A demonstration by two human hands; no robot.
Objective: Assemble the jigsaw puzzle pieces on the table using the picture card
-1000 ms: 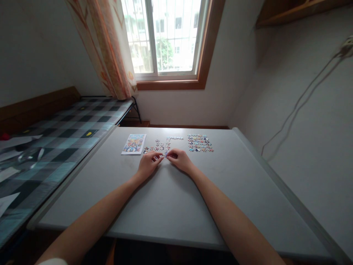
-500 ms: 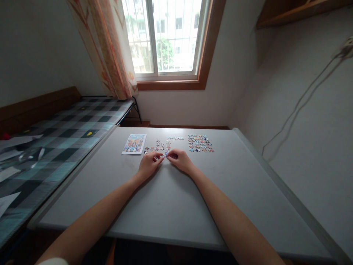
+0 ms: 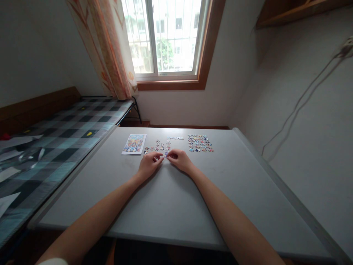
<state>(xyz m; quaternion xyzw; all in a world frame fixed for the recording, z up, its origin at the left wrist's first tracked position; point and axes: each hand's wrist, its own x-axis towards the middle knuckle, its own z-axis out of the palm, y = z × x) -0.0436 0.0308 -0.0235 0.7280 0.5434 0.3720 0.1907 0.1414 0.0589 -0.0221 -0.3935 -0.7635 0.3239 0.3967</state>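
Observation:
My left hand (image 3: 150, 162) and my right hand (image 3: 178, 159) meet fingertip to fingertip over the table. Both are closed in a pinch at a small puzzle piece (image 3: 165, 156), partly hidden by the fingers. It lies at the near end of a joined strip of puzzle pieces (image 3: 168, 145), which turns a corner into a top row (image 3: 176, 138) running right. Left of the strip are several loose pieces (image 3: 157, 144), some close to my left hand. Beyond my right hand lies a dense block of loose pieces (image 3: 200, 143).
A printed picture sheet (image 3: 134, 144) lies on the grey table (image 3: 154, 209), left of the pieces. A bed with a checked cover (image 3: 68, 129) flanks the table's left edge, with papers on it. A window (image 3: 173, 36) and curtain (image 3: 110, 48) stand beyond; a cable (image 3: 296, 106) hangs on the right wall.
Almost nothing differs. Both hands stay pinched at the same spot, with only a very slight shift of the fingertips.

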